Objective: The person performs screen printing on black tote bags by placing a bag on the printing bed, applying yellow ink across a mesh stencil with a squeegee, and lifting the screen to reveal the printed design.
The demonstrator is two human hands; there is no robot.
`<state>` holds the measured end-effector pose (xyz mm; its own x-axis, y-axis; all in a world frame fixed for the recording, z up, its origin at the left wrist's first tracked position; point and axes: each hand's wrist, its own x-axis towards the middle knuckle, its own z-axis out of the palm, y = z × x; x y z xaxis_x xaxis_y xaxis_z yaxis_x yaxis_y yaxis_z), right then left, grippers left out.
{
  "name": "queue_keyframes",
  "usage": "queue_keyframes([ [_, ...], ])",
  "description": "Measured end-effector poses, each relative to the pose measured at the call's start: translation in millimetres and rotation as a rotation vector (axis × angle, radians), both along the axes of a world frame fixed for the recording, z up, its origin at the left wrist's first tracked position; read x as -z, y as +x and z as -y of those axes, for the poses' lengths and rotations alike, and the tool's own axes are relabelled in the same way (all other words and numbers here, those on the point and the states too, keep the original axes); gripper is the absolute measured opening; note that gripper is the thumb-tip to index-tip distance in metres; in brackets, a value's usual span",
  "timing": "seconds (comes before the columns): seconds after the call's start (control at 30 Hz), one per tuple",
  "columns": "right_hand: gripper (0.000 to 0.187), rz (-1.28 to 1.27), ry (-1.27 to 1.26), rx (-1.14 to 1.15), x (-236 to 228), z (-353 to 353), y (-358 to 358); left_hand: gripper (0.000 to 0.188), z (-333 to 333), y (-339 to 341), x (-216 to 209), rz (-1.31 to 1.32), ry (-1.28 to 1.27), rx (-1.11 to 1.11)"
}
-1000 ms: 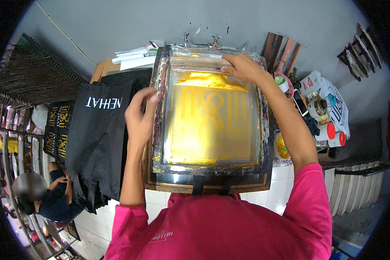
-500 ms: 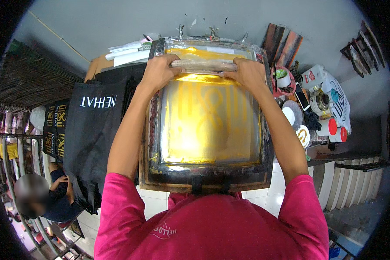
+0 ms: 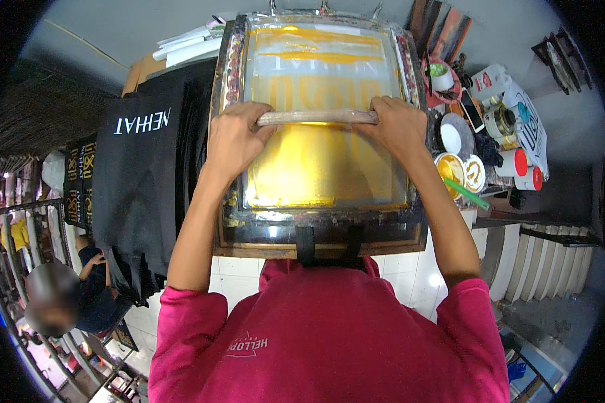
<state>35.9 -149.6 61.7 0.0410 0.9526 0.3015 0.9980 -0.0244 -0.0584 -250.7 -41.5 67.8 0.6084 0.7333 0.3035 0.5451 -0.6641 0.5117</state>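
Observation:
Both my hands are closed round the ends of a wooden-handled squeegee (image 3: 316, 118), which lies crosswise over a printing screen (image 3: 232, 201). My left hand (image 3: 238, 134) grips its left end and my right hand (image 3: 398, 131) its right end. Yellow-gold ink (image 3: 316, 58) is smeared across the far part of the mesh, where a patterned design shows through. Nearer to me the mesh (image 3: 296, 171) looks shiny and golden. Under the screen's near edge two black straps (image 3: 305, 246) of a black fabric piece hang over the board. The squeegee's blade is hidden below the handle.
A stack of black fabric bags (image 3: 141, 154) lies left of the screen, with white papers (image 3: 191, 47) behind it. To the right are an ink tub (image 3: 450, 171) with a green stick (image 3: 474, 195), red-lidded jars (image 3: 512, 162) and a phone (image 3: 472, 109). A person (image 3: 104, 295) sits at the lower left.
My hands have drawn the squeegee toward me, from the screen's far end to about its middle. The view has also shifted, and the ink tub with the green stick now shows beside my right arm.

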Motion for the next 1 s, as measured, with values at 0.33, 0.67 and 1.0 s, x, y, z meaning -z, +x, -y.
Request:
queue_keyframes([
  [0.33, 0.042, -0.05, -0.118, 0.009, 1, 124, -53, 0.03, 122, -60, -3, -0.055, -0.072, 0.06],
  [0.67, 0.042, -0.044, 0.101, -0.053, 15, 151, -62, 0.091, 144, -88, 44, -0.084, 0.183, -0.082],
  [1.0, 0.033, -0.012, 0.585, -0.06, -99, 122, -41, 0.124, 107, -97, -40, 0.187, 0.738, -0.136],
])
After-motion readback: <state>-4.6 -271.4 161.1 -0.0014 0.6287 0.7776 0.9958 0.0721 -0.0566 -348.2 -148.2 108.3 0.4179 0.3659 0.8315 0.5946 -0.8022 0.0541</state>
